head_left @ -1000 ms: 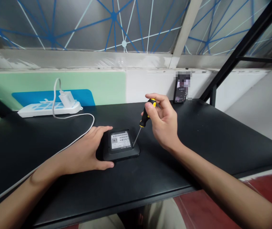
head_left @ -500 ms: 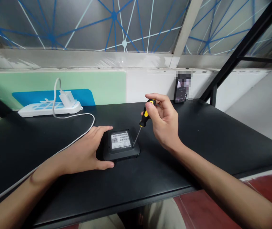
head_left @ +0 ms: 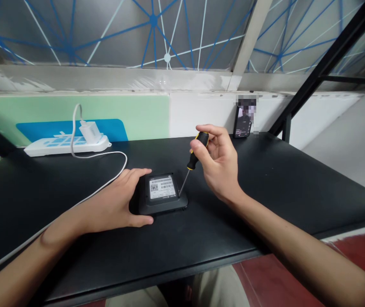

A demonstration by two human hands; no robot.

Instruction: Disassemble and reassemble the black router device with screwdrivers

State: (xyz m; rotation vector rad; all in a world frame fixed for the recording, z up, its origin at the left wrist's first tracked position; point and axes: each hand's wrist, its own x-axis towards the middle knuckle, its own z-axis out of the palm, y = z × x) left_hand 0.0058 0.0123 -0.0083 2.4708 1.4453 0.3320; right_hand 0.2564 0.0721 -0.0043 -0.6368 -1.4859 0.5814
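A small black square electronic device point(head_left: 163, 205) lies on the black table, its label with a QR code and barcodes facing up. My left hand point(head_left: 118, 202) spans its left side, thumb at the near edge and fingers at the far edge, steadying it. In my right hand point(head_left: 220, 164) is a screwdriver point(head_left: 194, 161) with a black and yellow handle, gripped between thumb and fingers. Its thin metal shaft slants down to the left, and the tip meets the device at the right side of the label. Whether a screw sits under the tip is too small to tell.
Behind my left hand, a white power strip point(head_left: 67, 147) carries a white charger point(head_left: 90, 132). Its white cable point(head_left: 124, 160) loops across the table and passes by my left forearm. A phone point(head_left: 242, 121) leans against the wall at the back right.
The screwdriver handle has turned in my right fingers, showing more black and less yellow. My right thumb has shifted slightly left. The tip, the device and my left hand stay in place.
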